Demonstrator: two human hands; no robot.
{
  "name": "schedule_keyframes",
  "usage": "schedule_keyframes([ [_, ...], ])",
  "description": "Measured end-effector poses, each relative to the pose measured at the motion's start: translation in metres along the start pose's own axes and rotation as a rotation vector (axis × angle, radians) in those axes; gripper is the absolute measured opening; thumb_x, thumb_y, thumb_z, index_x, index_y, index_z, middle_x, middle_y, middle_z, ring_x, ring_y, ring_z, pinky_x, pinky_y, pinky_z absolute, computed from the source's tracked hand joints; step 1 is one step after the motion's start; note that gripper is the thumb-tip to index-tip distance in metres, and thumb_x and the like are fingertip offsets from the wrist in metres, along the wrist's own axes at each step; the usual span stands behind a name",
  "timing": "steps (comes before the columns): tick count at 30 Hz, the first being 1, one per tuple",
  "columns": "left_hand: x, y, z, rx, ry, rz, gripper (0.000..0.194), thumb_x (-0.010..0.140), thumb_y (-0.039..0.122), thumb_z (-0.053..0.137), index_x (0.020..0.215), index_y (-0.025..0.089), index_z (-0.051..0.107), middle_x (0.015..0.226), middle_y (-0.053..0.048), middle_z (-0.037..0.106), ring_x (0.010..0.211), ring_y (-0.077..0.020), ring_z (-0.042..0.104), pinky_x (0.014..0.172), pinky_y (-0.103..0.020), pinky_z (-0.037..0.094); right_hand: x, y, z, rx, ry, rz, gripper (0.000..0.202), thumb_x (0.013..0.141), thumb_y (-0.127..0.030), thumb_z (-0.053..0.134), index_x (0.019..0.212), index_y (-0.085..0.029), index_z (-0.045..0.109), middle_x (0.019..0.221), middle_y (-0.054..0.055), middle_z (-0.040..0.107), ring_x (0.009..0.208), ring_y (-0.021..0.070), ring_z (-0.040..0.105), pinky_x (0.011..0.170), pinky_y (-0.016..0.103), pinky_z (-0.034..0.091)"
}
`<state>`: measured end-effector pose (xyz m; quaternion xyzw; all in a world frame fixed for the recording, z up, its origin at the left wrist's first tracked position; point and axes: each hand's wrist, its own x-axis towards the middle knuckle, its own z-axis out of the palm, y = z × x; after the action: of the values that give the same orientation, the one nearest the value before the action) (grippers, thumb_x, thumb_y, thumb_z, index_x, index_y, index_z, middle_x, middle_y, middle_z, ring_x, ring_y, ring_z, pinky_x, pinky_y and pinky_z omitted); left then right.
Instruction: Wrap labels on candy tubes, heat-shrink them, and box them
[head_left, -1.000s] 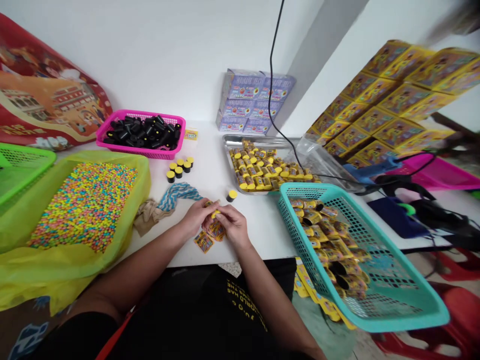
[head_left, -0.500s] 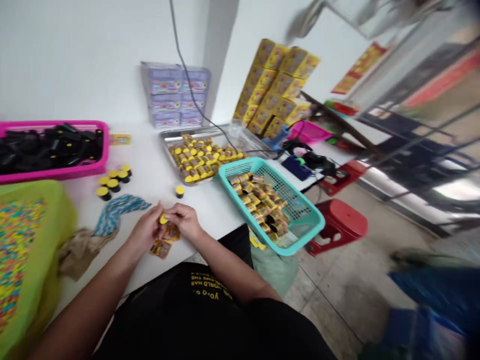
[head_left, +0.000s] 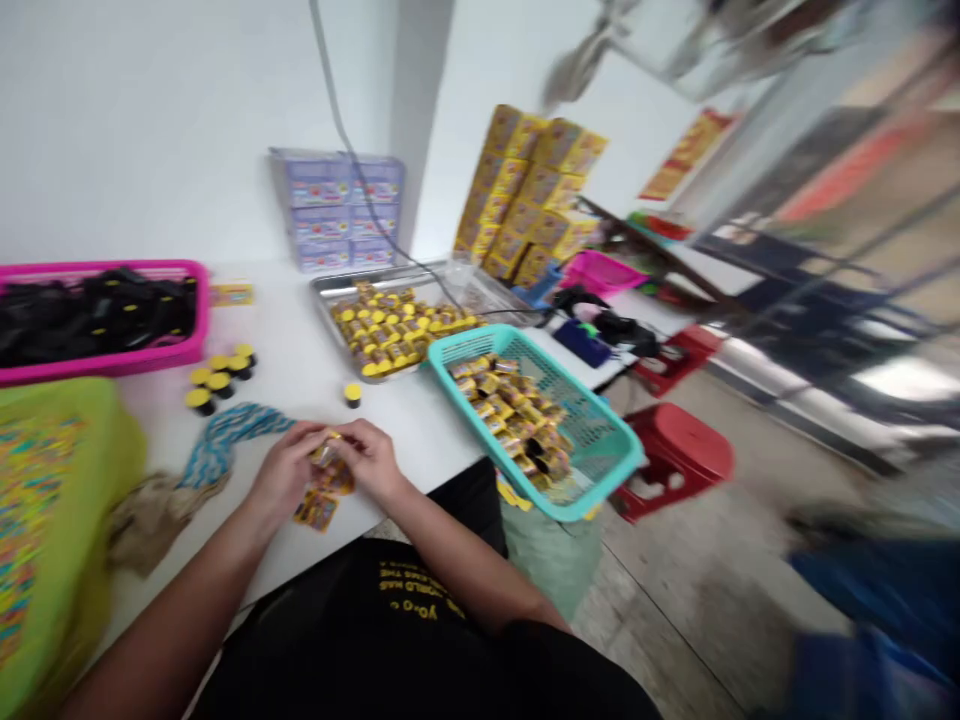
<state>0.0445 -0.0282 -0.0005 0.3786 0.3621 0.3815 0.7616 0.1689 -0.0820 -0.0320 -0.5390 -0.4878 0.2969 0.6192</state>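
Both hands meet over the white table near its front edge. My left hand and my right hand are closed around a small yellow-capped container, whose side looks printed or wrapped. Beneath them lie orange-yellow printed labels. One black container with a yellow lid stands just beyond the hands. Several more such black containers are grouped to the left, behind a blue patterned cloth.
A turquoise basket of wrapped containers sits right, a metal tray behind. At left are a pink basket of black pieces and a yellow-green tub. Purple boxes and yellow boxes stand at the back.
The view has shifted slightly. The held container has turned, so its shiny printed side shows instead of the round yellow top. The fingers have closed in around it.
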Motion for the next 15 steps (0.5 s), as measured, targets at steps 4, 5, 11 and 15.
schedule_keyframes([
  [4,-0.0002,-0.0011,0.0009,-0.046,-0.037,-0.04,0.029,0.058,0.028,0.082,0.079,0.014,0.067,0.073,-0.002,0.068,0.058,-0.0142,0.063,0.053,-0.026,0.049,-0.0021,0.0058,0.005,0.116,0.03,0.067,0.024,0.078,-0.045,0.071,0.088,-0.023,0.074,0.082,0.002,0.069,0.074,0.0165,0.062,0.071,0.029,0.051],
  [5,0.0008,-0.0011,-0.0001,-0.052,-0.039,-0.068,0.029,0.058,0.029,0.082,0.076,0.015,0.065,0.068,0.0,0.066,0.053,-0.0139,0.061,0.05,-0.026,0.047,-0.0016,0.0067,0.0061,0.178,0.015,0.118,0.024,0.077,-0.044,0.072,0.087,-0.023,0.074,0.079,0.001,0.069,0.069,0.0158,0.061,0.067,0.029,0.051],
  [11,0.0016,-0.0022,-0.0038,-0.08,-0.015,-0.17,0.038,0.058,0.033,0.084,0.067,0.018,0.051,0.059,0.001,0.059,0.045,-0.0139,0.057,0.04,-0.024,0.043,-0.0012,0.0072,0.0102,0.382,-0.027,0.294,0.03,0.072,-0.048,0.075,0.073,-0.021,0.063,0.057,-0.005,0.057,0.046,0.0114,0.049,0.047,0.027,0.044],
  [15,0.0006,0.0005,-0.0022,-0.129,-0.02,-0.146,0.043,0.053,0.034,0.088,0.064,0.017,0.049,0.058,0.003,0.056,0.051,-0.0123,0.055,0.044,-0.026,0.049,-0.0008,0.0077,0.0076,0.292,-0.001,0.229,0.032,0.079,-0.052,0.068,0.074,-0.021,0.061,0.06,-0.004,0.057,0.048,0.0114,0.05,0.049,0.026,0.044],
])
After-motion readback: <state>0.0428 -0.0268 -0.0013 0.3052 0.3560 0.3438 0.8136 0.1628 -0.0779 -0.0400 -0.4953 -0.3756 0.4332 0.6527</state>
